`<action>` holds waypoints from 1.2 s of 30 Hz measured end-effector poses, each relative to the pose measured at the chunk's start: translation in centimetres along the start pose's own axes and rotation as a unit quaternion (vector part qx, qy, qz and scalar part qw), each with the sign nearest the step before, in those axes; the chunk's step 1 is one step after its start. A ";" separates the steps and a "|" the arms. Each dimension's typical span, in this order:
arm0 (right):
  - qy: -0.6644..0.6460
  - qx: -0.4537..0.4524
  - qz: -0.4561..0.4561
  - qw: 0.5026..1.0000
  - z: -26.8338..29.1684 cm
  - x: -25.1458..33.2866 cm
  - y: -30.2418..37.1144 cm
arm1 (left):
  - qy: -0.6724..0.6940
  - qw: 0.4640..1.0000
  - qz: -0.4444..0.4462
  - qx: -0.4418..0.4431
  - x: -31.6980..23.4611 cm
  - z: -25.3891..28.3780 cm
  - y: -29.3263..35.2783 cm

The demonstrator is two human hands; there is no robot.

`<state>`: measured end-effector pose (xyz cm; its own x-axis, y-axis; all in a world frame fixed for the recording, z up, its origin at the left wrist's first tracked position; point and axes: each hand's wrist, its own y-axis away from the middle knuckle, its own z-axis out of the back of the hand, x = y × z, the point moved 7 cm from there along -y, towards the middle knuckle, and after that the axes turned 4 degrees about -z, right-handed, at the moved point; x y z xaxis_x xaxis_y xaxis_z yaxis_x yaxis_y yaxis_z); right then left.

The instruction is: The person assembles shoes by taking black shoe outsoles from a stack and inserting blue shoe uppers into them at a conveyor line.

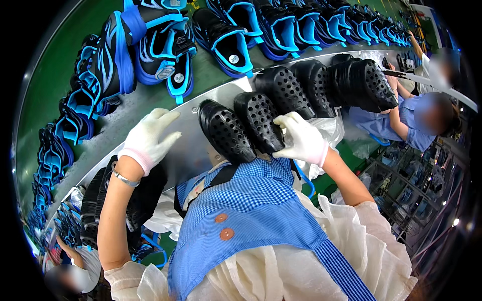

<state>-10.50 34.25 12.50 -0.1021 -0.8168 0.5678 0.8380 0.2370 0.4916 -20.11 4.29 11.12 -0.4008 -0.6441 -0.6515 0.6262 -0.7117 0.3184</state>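
Over the metal ledge, my left hand (149, 136), in a white glove, is open with thumb and fingers apart and nothing between them. Nearest to it is a black perforated insole (225, 131), lying with its dotted face up near my apron. My gloved right hand (301, 138) grips the edge of a second perforated insole (257, 120) just to the right, fingers at its side and thumb near its lower end. Whether that one is single or a nested stack, I cannot tell. Farther right, more stacked black insoles (283, 90) lean together along the ledge.
Black and blue sneakers (231, 47) line the green conveyor (55, 55) beyond the metal ledge (188, 150). More black stacks (93, 200) stand left of my forearm. Co-workers are at the right (414, 118) and lower left (83, 273). A wire rack (401, 185) stands at right.
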 end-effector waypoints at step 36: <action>0.310 0.199 0.187 0.910 -12.1 37.7 -33.4 | 0.049 0.954 0.155 -0.254 25.3 6.1 12.1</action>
<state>-35.86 -10.80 9.49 0.5770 -0.7501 0.3231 0.4784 0.6310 0.6107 -26.79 -22.30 2.72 -0.0956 -0.7548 -0.6490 0.9573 -0.2484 0.1480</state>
